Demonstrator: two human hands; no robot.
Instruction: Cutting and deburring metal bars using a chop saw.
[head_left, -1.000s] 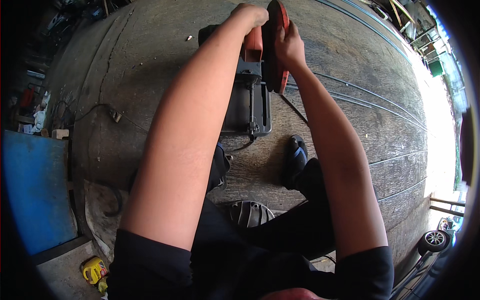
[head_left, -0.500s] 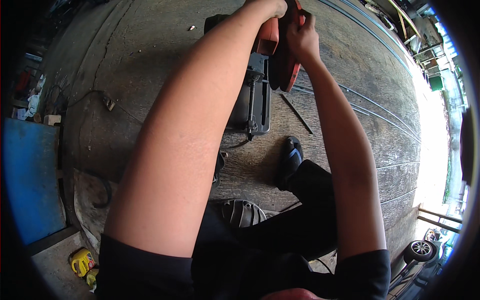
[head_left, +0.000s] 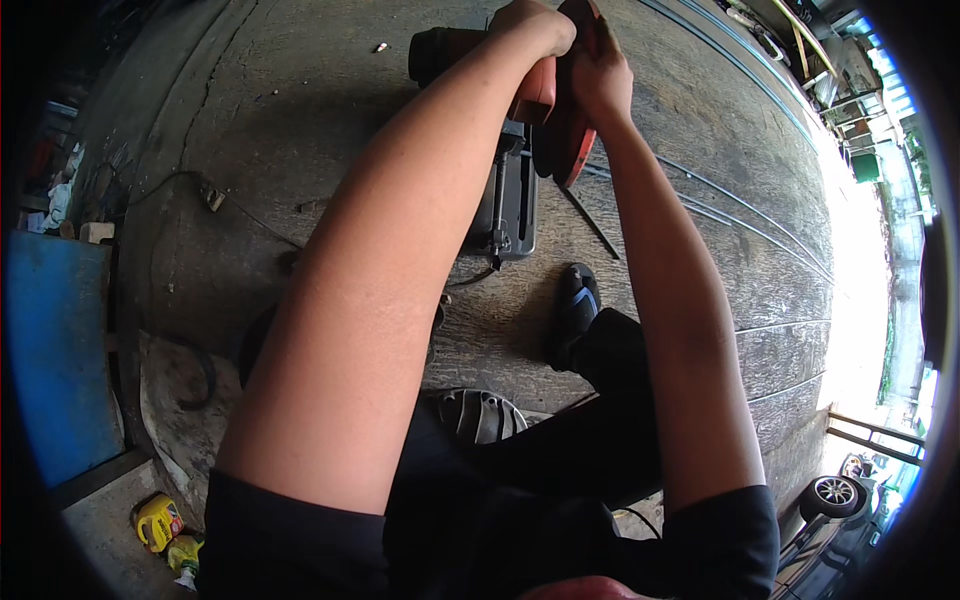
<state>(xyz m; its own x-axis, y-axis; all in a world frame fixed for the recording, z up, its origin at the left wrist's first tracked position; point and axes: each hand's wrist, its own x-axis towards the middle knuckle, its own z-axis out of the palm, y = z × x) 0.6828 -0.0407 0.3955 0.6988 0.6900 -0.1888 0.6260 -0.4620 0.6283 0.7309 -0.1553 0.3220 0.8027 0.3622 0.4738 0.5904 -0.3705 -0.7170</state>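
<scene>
Looking down, I see my two bare arms reaching up from black sleeves to a machine at the top centre, standing on a rough grey-brown floor. My left hand is bent over the top of the machine, just above its red block; my wrist hides the fingers, so I cannot tell whether they are clenched or what they grasp. My right hand rests against a round dark disc-shaped part with a red rim, standing on edge at the machine's right side; the hand touches it, but I cannot tell how tightly the fingers close. A dark cylinder sticks out left of my left wrist. Below, towards me, lie the machine's dark base and a long screw. A thin black bar lies on the floor to the right, near my dark shoe with blue trim. Long metal rods lie further right. At far left is a blue panel, with a yellow container below; at lower right, a car wheel
</scene>
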